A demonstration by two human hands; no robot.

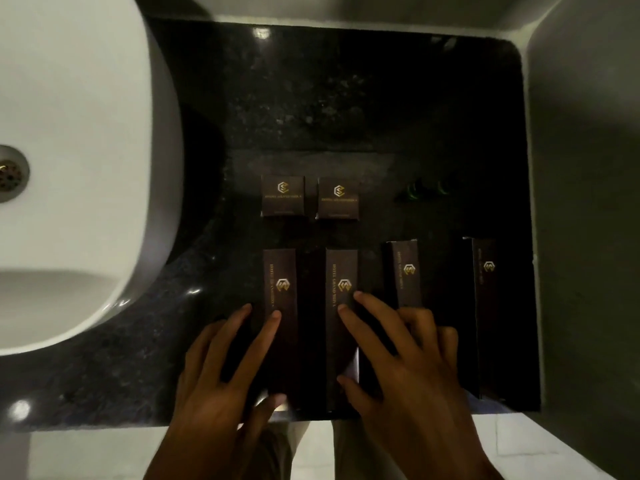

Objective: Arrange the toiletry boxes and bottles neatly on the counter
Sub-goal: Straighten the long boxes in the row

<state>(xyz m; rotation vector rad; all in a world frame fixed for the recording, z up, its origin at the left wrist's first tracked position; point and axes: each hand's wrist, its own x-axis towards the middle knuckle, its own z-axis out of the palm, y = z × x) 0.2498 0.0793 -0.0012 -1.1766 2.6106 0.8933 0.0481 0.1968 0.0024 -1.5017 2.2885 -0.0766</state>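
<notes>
Nearly arranged: two small boxes at 12 o'clock; four long boxes rowed on the surface; left hand and right hand, fingers spread, square two; possibly bottles remain at 2 o'clock.

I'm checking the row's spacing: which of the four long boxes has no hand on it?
The long box farthest right, by the counter's right edge. The left hand rests on the leftmost box; the right hand covers the two middle ones.

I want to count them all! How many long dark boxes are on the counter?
4. Leftmost long dark cardboard box under the left hand; the second under the right hand; the third beside it; the fourth near the wall. None seems hidden.
</notes>
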